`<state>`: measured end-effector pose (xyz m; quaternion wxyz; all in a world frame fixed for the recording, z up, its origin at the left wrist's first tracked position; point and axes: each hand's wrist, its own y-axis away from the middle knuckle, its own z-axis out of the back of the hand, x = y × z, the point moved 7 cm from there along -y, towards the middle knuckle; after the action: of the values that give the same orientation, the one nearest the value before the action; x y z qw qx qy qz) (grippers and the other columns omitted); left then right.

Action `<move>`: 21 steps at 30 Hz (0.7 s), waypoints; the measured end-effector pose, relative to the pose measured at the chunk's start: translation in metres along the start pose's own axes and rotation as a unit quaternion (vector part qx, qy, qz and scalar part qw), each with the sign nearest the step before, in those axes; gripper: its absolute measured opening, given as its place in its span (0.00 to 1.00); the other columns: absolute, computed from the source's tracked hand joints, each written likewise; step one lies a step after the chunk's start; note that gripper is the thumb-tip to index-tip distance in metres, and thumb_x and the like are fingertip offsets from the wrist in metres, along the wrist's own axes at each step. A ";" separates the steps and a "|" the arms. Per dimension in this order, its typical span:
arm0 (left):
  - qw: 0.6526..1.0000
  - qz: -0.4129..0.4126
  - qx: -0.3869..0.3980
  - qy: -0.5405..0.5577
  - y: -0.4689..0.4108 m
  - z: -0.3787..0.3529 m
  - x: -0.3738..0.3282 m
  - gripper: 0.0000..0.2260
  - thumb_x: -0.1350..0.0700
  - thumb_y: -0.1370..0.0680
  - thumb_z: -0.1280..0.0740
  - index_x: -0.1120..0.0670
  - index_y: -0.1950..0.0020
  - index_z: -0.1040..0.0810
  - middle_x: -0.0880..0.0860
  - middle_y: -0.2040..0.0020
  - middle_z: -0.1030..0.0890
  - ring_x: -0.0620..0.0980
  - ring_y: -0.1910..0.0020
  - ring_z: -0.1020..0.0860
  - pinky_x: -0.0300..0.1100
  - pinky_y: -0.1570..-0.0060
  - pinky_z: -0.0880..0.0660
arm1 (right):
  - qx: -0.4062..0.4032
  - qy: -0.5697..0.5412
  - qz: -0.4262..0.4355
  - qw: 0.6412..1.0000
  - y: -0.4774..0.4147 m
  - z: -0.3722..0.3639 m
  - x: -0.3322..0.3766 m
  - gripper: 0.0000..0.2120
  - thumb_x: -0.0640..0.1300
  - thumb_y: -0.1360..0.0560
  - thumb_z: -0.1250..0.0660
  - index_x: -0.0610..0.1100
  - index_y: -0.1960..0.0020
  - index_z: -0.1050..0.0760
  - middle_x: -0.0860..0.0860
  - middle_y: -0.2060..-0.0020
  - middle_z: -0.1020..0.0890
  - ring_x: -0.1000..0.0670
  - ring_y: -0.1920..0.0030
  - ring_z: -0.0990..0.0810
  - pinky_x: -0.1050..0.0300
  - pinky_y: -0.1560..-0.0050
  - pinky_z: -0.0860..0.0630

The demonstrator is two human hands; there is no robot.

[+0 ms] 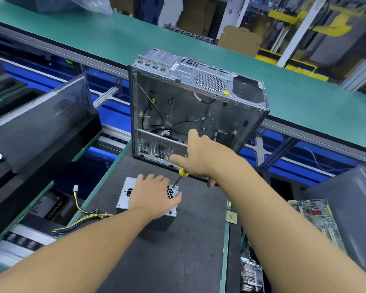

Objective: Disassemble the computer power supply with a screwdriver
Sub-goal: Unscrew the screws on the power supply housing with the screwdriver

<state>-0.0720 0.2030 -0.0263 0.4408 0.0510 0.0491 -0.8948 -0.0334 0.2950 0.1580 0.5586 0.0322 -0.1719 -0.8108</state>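
A small grey power supply (124,196) lies on the dark mat (178,254), its yellow and black cables (84,211) trailing off to the left. My left hand (151,196) lies spread on its top face and presses it down. My right hand (201,156) grips a screwdriver with a yellow and green handle (183,172). The index finger and thumb stick out and the other fingers curl round the handle. The screwdriver's tip sits at the screw on the supply's far right corner.
An open, emptied computer case (199,98) stands upright just behind the power supply. A removed side panel (40,117) leans at the left. A circuit board (317,216) and a small chip (231,217) lie at the right. A green conveyor belt (114,39) runs behind.
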 end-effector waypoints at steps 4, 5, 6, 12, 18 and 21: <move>1.000 0.000 -0.002 0.004 0.000 0.000 0.001 0.32 0.29 0.28 0.56 0.46 0.42 0.22 0.42 0.49 0.22 0.47 0.47 0.27 0.49 0.47 0.38 | -0.049 0.063 0.041 0.996 -0.002 -0.003 0.005 0.09 0.47 0.18 0.43 0.40 0.46 0.36 0.48 0.64 0.34 0.41 0.60 0.28 0.51 0.67 0.36; 1.000 0.002 0.001 0.005 -0.001 0.000 0.001 0.33 0.29 0.28 0.56 0.45 0.42 0.22 0.42 0.48 0.22 0.47 0.47 0.27 0.49 0.47 0.38 | -0.035 0.058 0.060 0.996 -0.002 -0.002 0.007 0.06 0.43 0.20 0.41 0.41 0.47 0.36 0.47 0.61 0.31 0.40 0.57 0.27 0.50 0.65 0.32; 1.000 0.002 0.003 0.004 -0.001 0.000 0.001 0.32 0.29 0.28 0.56 0.45 0.42 0.22 0.42 0.48 0.22 0.47 0.46 0.27 0.49 0.47 0.37 | -0.009 0.050 0.074 0.996 -0.002 -0.002 0.008 0.07 0.41 0.22 0.39 0.43 0.46 0.36 0.47 0.55 0.29 0.41 0.53 0.28 0.48 0.59 0.28; 1.000 -0.003 0.003 -0.007 -0.001 0.000 0.000 0.33 0.29 0.28 0.56 0.46 0.41 0.22 0.42 0.47 0.22 0.48 0.47 0.27 0.49 0.48 0.37 | -0.006 -0.013 0.015 1.000 -0.003 -0.001 -0.001 0.19 0.61 0.21 0.41 0.45 0.47 0.39 0.47 0.58 0.29 0.43 0.62 0.29 0.52 0.67 0.35; 1.000 -0.005 0.005 -0.004 -0.001 0.001 0.000 0.33 0.29 0.28 0.56 0.46 0.40 0.23 0.42 0.45 0.22 0.47 0.45 0.27 0.49 0.47 0.37 | -0.031 0.048 0.107 0.993 0.000 -0.004 0.010 0.08 0.39 0.21 0.41 0.44 0.43 0.35 0.46 0.50 0.27 0.43 0.57 0.29 0.51 0.61 0.31; 1.000 -0.003 0.006 -0.002 -0.001 0.002 0.000 0.32 0.29 0.28 0.56 0.45 0.41 0.23 0.42 0.47 0.22 0.47 0.46 0.27 0.48 0.47 0.37 | 0.021 -0.023 0.109 0.994 0.002 -0.005 0.009 0.12 0.40 0.25 0.38 0.49 0.44 0.35 0.52 0.49 0.32 0.46 0.48 0.33 0.52 0.57 0.35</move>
<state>-0.0726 0.2036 -0.0245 0.4383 0.0518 0.0433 -0.8963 -0.0340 0.2853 0.1550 0.6385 0.0061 -0.2040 -0.7421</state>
